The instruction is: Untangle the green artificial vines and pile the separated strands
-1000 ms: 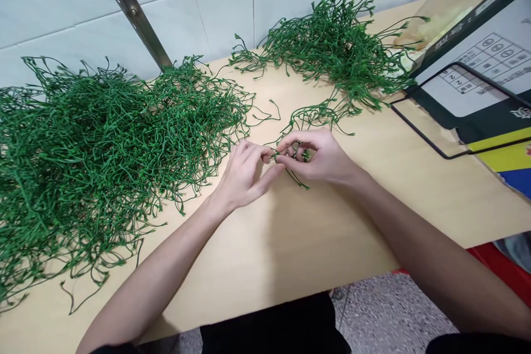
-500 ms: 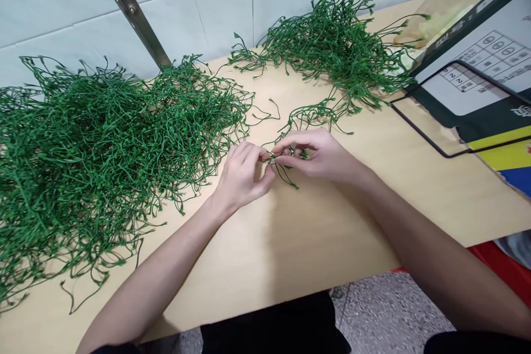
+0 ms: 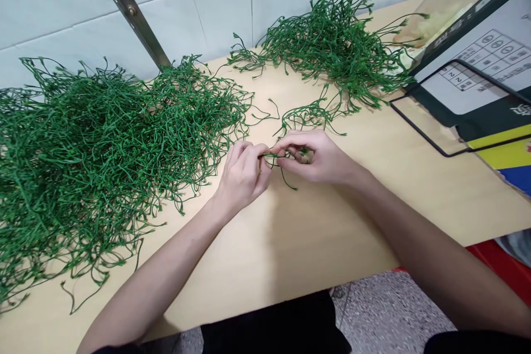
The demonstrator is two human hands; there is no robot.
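Left hand (image 3: pixel 244 176): since the earlier frame its thumb has moved in to the fingertips, so now it is pinched on the green stems (image 3: pixel 274 155); one second ago the thumb stood a little apart.
Right hand (image 3: pixel 319 156): thumb and forefinger are together on the same stems, and my other fingers curl around more of them; how firmly they press, I cannot tell.
Green stems: they are between my two hands, just to the right of the big green pile (image 3: pixel 116 138), over the worktop (image 3: pixel 456 188); one tufted tip (image 3: pixel 295 188) hangs out below my right hand.
Weight of stems: very light, I judge, so one stem will hardly be felt.
Stiffness of stems: they look thin and bendable but keep their curves, so I expect a small spring.
Tufted tips: probably the more fragile part, and they may catch on neighbours.
Where to hold: on the bare stem, close behind the tuft, between thumb and forefinger; the surface looks smooth and may slide a little.
Thin bunch (image 3: pixel 309 113): to the right of the big green pile, near my right hand.
Smaller pile (image 3: pixel 332 50): also right of the big green pile, but farther from me.
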